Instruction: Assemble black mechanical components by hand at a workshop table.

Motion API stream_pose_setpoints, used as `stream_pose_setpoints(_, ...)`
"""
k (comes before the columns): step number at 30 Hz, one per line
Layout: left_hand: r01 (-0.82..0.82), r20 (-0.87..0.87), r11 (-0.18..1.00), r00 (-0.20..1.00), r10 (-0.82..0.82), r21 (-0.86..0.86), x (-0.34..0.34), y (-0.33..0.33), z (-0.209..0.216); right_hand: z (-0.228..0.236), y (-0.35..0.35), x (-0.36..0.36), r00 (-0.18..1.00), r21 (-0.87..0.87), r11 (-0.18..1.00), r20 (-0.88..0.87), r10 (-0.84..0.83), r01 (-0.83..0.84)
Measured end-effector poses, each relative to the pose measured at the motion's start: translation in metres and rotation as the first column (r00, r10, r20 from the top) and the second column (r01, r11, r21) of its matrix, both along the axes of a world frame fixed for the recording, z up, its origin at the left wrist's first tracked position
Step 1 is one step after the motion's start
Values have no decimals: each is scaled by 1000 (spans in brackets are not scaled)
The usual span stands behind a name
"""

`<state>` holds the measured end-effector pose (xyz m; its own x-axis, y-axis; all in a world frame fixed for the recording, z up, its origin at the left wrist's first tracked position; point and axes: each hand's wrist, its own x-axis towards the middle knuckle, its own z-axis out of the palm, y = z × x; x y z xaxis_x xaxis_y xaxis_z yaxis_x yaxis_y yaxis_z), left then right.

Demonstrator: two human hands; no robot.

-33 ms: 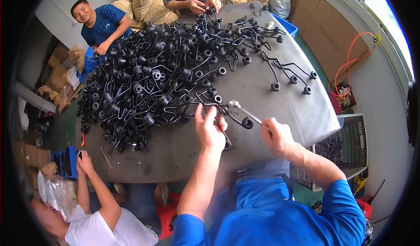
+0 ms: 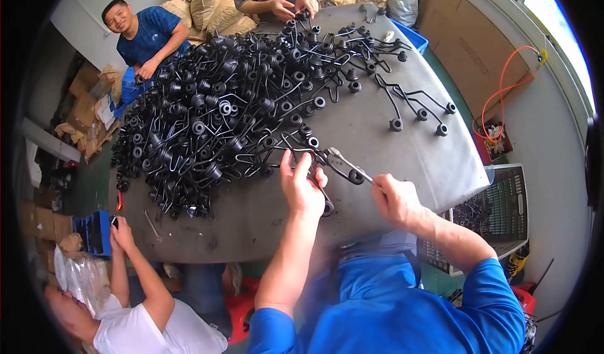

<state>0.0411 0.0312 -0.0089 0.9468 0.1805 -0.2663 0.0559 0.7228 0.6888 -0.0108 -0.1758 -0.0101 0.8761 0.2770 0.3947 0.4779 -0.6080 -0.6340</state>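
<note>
My left hand [image 2: 303, 190] is closed around a bent black metal rod part with round rubber-like bushings [image 2: 356, 176] at its ends, at the near edge of a large heap of similar parts [image 2: 214, 108]. My right hand [image 2: 396, 201] grips the handle of a silver wrench [image 2: 352, 164], held with its thicker head pointing left and away from me. That head lies over or against the held part, just right of my left fingers. Whether it is fitted onto anything is too small to tell.
Several loose rod parts [image 2: 422, 113] lie on the grey table [image 2: 434, 171] to the right. Another wrench [image 2: 151, 224] lies at the near left. Co-workers are at the left and far sides. A grey plastic crate [image 2: 513, 206] stands off the right edge, near an orange hose [image 2: 491, 99].
My right hand has shifted slightly left, and the wrench head has moved left and a little down, closer to the part. My left hand stays put.
</note>
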Motion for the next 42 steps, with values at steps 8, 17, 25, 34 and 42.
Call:
stream_pose_setpoints(8,-313,501,711,863,-64,630,-6,-20,-18,11,-2,-1,998,104,994,-56,-6,12)
stream_pose_setpoints(17,543,362,612,501,-786,576,-71,-24,83,15,-29,48,942,426,904,-288,173,-36)
stream_pose_setpoints(25,289,375,743,720,-584,603,-62,14,65,-14,-54,47,490,403,823,-853,179,401)
stream_pose_setpoints(34,108,382,865,865,-324,491,-50,-19,35,-13,-37,42,934,256,924,-290,-207,284)
stream_pose_setpoints(42,176,362,736,782,-508,654,-54,-65,35,-14,-15,-10,958,438,893,-199,207,-103)
